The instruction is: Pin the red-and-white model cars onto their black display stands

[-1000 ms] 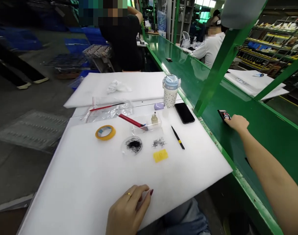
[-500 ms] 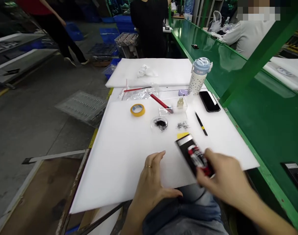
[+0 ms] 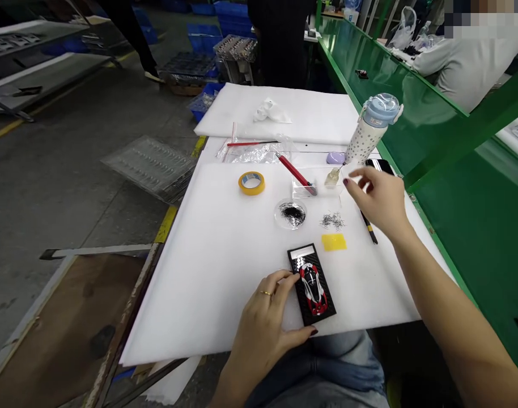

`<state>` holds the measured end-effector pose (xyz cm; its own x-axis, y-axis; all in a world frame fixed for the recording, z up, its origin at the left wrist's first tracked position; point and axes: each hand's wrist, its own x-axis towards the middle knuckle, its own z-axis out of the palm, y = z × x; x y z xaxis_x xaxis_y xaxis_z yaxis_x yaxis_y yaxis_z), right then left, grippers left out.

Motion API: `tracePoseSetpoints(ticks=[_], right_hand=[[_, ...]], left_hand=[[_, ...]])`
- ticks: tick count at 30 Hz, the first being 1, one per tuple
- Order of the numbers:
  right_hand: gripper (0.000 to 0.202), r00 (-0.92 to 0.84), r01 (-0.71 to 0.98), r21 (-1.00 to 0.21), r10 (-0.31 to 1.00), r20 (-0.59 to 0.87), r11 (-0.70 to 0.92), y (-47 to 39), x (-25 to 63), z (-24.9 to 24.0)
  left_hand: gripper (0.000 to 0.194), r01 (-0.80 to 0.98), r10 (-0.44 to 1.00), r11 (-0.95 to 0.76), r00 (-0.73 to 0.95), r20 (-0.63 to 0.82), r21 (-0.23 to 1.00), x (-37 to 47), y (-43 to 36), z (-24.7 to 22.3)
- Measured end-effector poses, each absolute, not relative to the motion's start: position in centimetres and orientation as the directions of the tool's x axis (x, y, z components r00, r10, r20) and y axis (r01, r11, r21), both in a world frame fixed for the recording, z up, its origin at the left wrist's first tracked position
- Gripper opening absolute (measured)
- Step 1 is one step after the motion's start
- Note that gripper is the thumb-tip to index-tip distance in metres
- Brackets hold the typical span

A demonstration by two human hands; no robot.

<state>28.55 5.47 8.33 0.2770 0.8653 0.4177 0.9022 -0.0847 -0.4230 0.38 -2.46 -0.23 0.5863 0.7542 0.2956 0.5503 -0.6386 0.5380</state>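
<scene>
A black textured base with a red, white and black model car lies on the white foam sheet near its front edge. My left hand grips the base's left side between fingers and thumb. Farther right, my right hand hovers over black tweezers, fingers apart and partly curled, holding nothing that I can see. A yellow slip lies beyond the base. Behind it are loose black strands and a round clear dish of black strands. A small bottle stands beside a red-handled tool.
Yellow tape sits left of the dish. A capped drink bottle and a dark phone are at the back right. A green-framed bench runs along the right. Other people are beyond the table.
The base with the car has moved left and down onto the foam sheet, into my left hand's grip. My right hand has let go of it and moved up towards the tweezers. The view has shifted.
</scene>
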Motion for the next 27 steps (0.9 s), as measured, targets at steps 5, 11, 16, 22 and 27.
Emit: tracePoseSetpoints(ticks=[5,11,16,22,27], right_hand=[[0.02,0.228,0.945,-0.323,0.819,0.527,-0.055,10.7,29.3,7.1],[0.022,0.08,0.959,-0.247,0.698,0.711,0.141,7.6,29.0,10.0],[0.016,0.327,0.812,-0.53,0.56,0.761,0.246,0.9,26.9,8.4],[0.018,0.716,0.032,-0.998,0.696,0.056,0.048,-6.0,22.9,2.5],[0.019,0.725,0.016,-1.0,0.689,0.005,-0.009,-6.6,21.9,1.4]], left_hand=[[0.094,0.552,0.746,-0.653,0.587,0.314,0.518,0.4,-2.4,-0.4],[0.075,0.532,0.733,-0.669,0.59,0.339,0.519,0.4,-2.3,-0.4],[0.071,0.538,0.727,-0.677,0.597,0.339,0.502,0.3,-2.4,-0.2],[0.073,0.535,0.723,-0.679,0.605,0.333,0.503,0.3,-2.4,0.0],[0.071,0.538,0.717,-0.689,0.605,0.346,0.486,0.4,-2.3,0.1]])
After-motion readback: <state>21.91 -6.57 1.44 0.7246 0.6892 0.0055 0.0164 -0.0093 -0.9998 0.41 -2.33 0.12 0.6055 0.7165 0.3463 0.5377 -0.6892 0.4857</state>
